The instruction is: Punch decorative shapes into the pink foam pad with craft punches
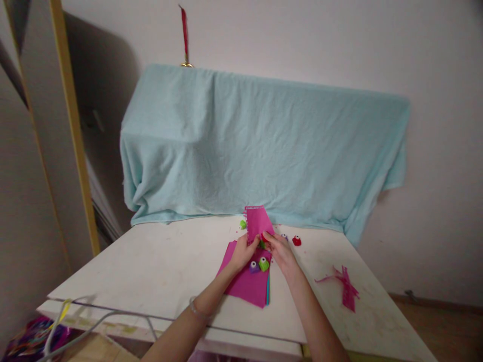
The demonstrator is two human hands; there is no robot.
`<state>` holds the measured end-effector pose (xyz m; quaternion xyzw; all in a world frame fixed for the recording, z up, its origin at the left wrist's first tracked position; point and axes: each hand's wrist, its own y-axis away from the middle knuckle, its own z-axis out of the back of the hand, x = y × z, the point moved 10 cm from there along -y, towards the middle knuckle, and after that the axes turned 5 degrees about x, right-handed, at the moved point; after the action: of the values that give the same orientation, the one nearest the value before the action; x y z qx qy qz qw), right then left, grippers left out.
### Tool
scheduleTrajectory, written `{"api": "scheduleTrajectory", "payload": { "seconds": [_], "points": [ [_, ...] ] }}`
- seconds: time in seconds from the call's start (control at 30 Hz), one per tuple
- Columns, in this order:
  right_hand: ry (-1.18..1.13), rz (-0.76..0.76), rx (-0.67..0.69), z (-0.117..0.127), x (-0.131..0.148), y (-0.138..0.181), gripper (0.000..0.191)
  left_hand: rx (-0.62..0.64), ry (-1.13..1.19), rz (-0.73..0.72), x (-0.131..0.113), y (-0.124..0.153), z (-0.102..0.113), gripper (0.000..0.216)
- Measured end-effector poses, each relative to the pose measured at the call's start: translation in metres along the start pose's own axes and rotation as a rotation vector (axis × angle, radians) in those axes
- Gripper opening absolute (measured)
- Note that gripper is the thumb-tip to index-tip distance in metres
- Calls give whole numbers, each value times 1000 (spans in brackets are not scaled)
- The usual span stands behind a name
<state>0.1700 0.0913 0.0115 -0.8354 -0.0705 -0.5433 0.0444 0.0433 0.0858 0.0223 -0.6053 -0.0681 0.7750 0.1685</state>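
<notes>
A sheet of pink paper, with small punched holes along its top and left edges, is held up between my hands. My left hand is closed on its lower left part. At the lower right edge my right hand is closed around a small red-and-green craft punch, partly hidden by the fingers. Below lies a stack of coloured paper, pink on top. A purple punch and a green punch rest on that stack.
Another green punch stands left of the held sheet. To the right are a red punch and a partly hidden purple one. Pink paper scraps lie on the white table. A light blue cloth hangs behind.
</notes>
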Motion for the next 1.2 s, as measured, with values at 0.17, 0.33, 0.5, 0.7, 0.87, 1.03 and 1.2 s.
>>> {"api": "scheduleTrajectory", "payload": {
  "seconds": [0.17, 0.33, 0.5, 0.7, 0.87, 1.03, 1.2],
  "points": [
    [3, -38, -43, 8, -6, -2, 31, 7, 16, -2, 1, 1, -2, 43],
    [19, -40, -68, 11, -6, -2, 32, -11, -21, 1, -1, 2, 0, 43],
    [18, -34, -72, 8, -3, 0, 33, -16, -35, 2, -1, 2, 1, 43],
    [28, -29, -67, 10, -4, -1, 33, -18, -34, 7, 0, 1, 0, 44],
    [15, -35, -69, 12, -7, -3, 33, -10, -36, 20, -2, 2, -1, 44],
    [6, -33, -68, 12, -6, -2, 32, -10, -8, 9, -9, 4, -1, 43],
    [10, -27, -70, 12, -4, -1, 30, 2, 13, 30, -10, 5, -1, 43]
  ]
}}
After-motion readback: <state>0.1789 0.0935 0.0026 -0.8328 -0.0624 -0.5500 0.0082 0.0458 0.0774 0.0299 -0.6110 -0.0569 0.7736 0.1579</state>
